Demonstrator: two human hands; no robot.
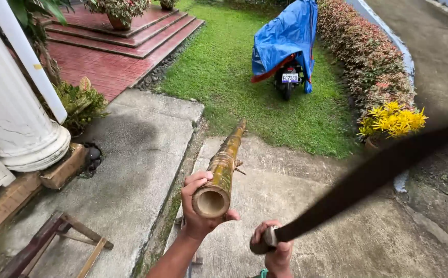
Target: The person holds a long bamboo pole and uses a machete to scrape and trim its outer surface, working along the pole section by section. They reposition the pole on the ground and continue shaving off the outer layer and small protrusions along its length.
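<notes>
My left hand [197, 206] grips the near end of a thick bamboo pole [225, 162]. The pole's hollow cut end faces me and its far end rests on the concrete by the grass. My right hand [275, 252] is closed on the handle of a long dark machete [368, 177]. The blade is blurred and stretches up and right, away from the bamboo.
A white pillar [7, 108] stands at the left with a potted plant beside it. A wooden frame [54, 239] lies at lower left. A motorbike under a blue tarp [286, 46] is parked on the grass beside a hedge [368, 56].
</notes>
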